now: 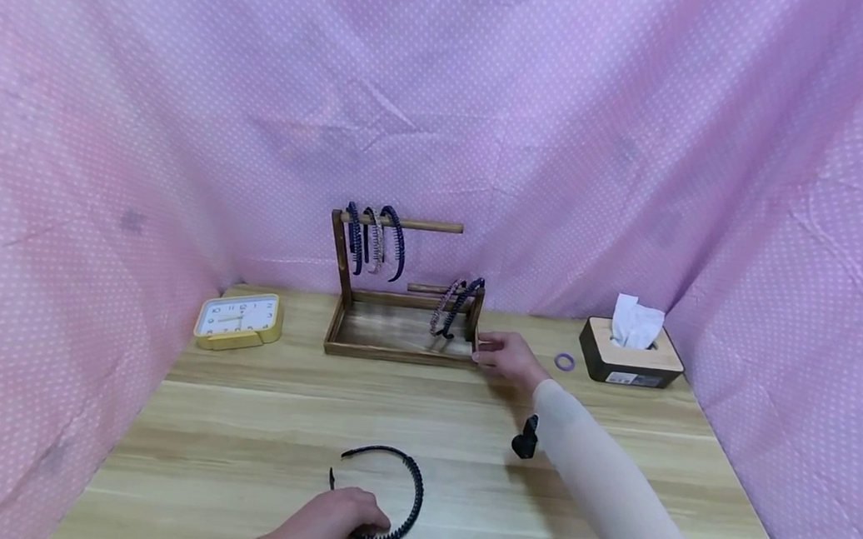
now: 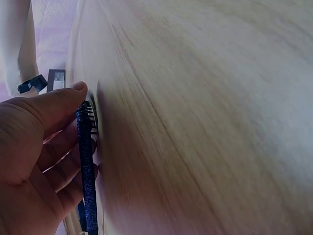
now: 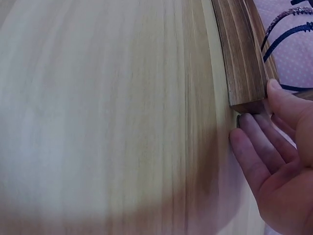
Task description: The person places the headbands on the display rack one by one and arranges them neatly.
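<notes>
My left hand (image 1: 334, 523) holds a dark toothed headband (image 1: 417, 492) near the table's front edge, its open ends pointing away to the left. In the left wrist view, the thumb and fingers pinch the dark blue band (image 2: 87, 171) close to the tabletop. With its thumb on the end wall and its fingers against the outer side, my right hand (image 1: 511, 359) grips the right front corner of a wooden headband rack (image 1: 395, 355). Several headbands (image 1: 399, 246) hang on the rack's upper rod. Two more headbands (image 1: 465, 299) hang on the lower rod at the right.
A yellow clock (image 1: 240, 321) lies tilted back left of the rack. To the right are a small purple ring (image 1: 564, 362) and a tissue box (image 1: 631, 363) with a tissue sticking out. Pink dotted cloth (image 1: 441, 136) surrounds the wooden table (image 1: 278, 426) at the back and sides.
</notes>
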Action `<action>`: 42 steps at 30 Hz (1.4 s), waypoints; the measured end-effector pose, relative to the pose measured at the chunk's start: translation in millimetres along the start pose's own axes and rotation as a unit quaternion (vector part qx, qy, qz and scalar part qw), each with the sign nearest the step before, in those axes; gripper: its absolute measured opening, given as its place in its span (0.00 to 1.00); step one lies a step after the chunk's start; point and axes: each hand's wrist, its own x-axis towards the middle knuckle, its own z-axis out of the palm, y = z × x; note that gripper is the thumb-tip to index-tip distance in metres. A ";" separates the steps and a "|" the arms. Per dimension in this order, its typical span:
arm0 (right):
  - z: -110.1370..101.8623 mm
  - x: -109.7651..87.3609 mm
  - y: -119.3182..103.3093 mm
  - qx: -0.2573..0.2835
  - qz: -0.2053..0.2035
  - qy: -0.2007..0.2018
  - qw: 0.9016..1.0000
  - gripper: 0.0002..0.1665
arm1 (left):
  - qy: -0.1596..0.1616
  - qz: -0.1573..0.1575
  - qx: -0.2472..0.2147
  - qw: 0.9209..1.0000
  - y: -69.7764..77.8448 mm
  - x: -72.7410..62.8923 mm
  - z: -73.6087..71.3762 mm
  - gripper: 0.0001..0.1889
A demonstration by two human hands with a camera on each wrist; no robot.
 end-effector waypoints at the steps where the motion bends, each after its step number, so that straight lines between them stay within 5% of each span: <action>1: 0.2 -0.2 -0.8 0.000 0.000 0.000 1.000 0.34 | 0.005 0.004 0.008 1.000 0.0 0.3 0.6 0.13; 12: 3.1 -2.7 -7.1 -0.005 0.001 0.001 1.000 0.32 | 0.028 0.034 0.038 0.998 -0.7 2.6 4.8 0.08; 18: 4.4 -3.6 -7.2 -0.019 0.007 0.008 1.000 0.32 | 0.102 0.088 0.100 0.986 0.7 -1.7 1.2 0.08; 21: 4.3 -3.4 -5.9 -0.021 0.009 0.010 1.000 0.32 | 0.150 0.091 0.108 0.979 2.5 -4.6 -4.0 0.07; 31: -0.2 0.8 -1.1 -0.019 0.008 0.012 1.000 0.33 | 0.259 0.040 0.078 0.962 5.7 -4.6 -22.3 0.12; 36: 0.7 -0.2 -2.2 -0.018 0.006 0.011 1.000 0.32 | 0.293 -0.037 -0.005 0.955 12.6 -3.7 -30.4 0.13; 42: 2.9 -4.6 -7.4 -0.028 0.008 0.015 0.999 0.32 | 0.336 -0.124 -0.124 0.926 20.9 -0.3 -39.4 0.13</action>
